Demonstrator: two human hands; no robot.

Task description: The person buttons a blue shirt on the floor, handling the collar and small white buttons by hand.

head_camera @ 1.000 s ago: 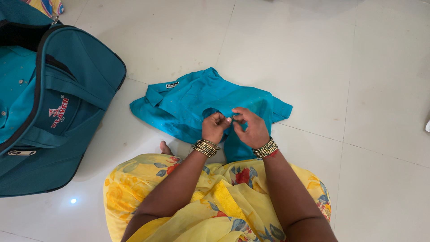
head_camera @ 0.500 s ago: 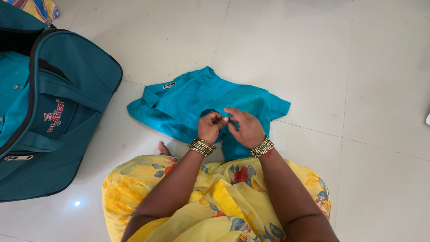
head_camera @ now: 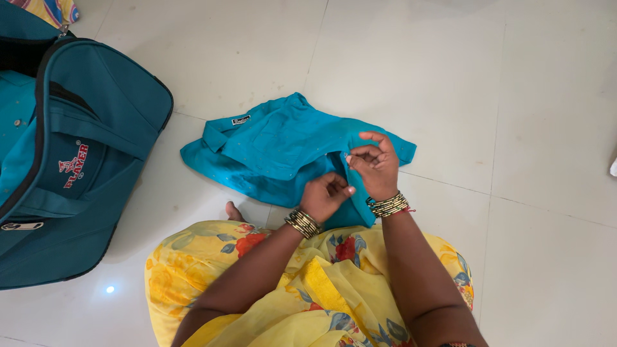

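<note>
as it lies on the floor (head_camera: 450, 77), teal shirt (head_camera: 283, 144) edge in both grips: left hand (head_camera: 324, 196) and right hand (head_camera: 373, 168) pinching.

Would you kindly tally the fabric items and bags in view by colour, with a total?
Teal: 2, the shirt pinched by the left hand and right hand, and the travel bag.
Yellow floral: 1, the garment over the lap.
Multicoloured: 1, the cloth at the top left corner.
Total: 4
</note>
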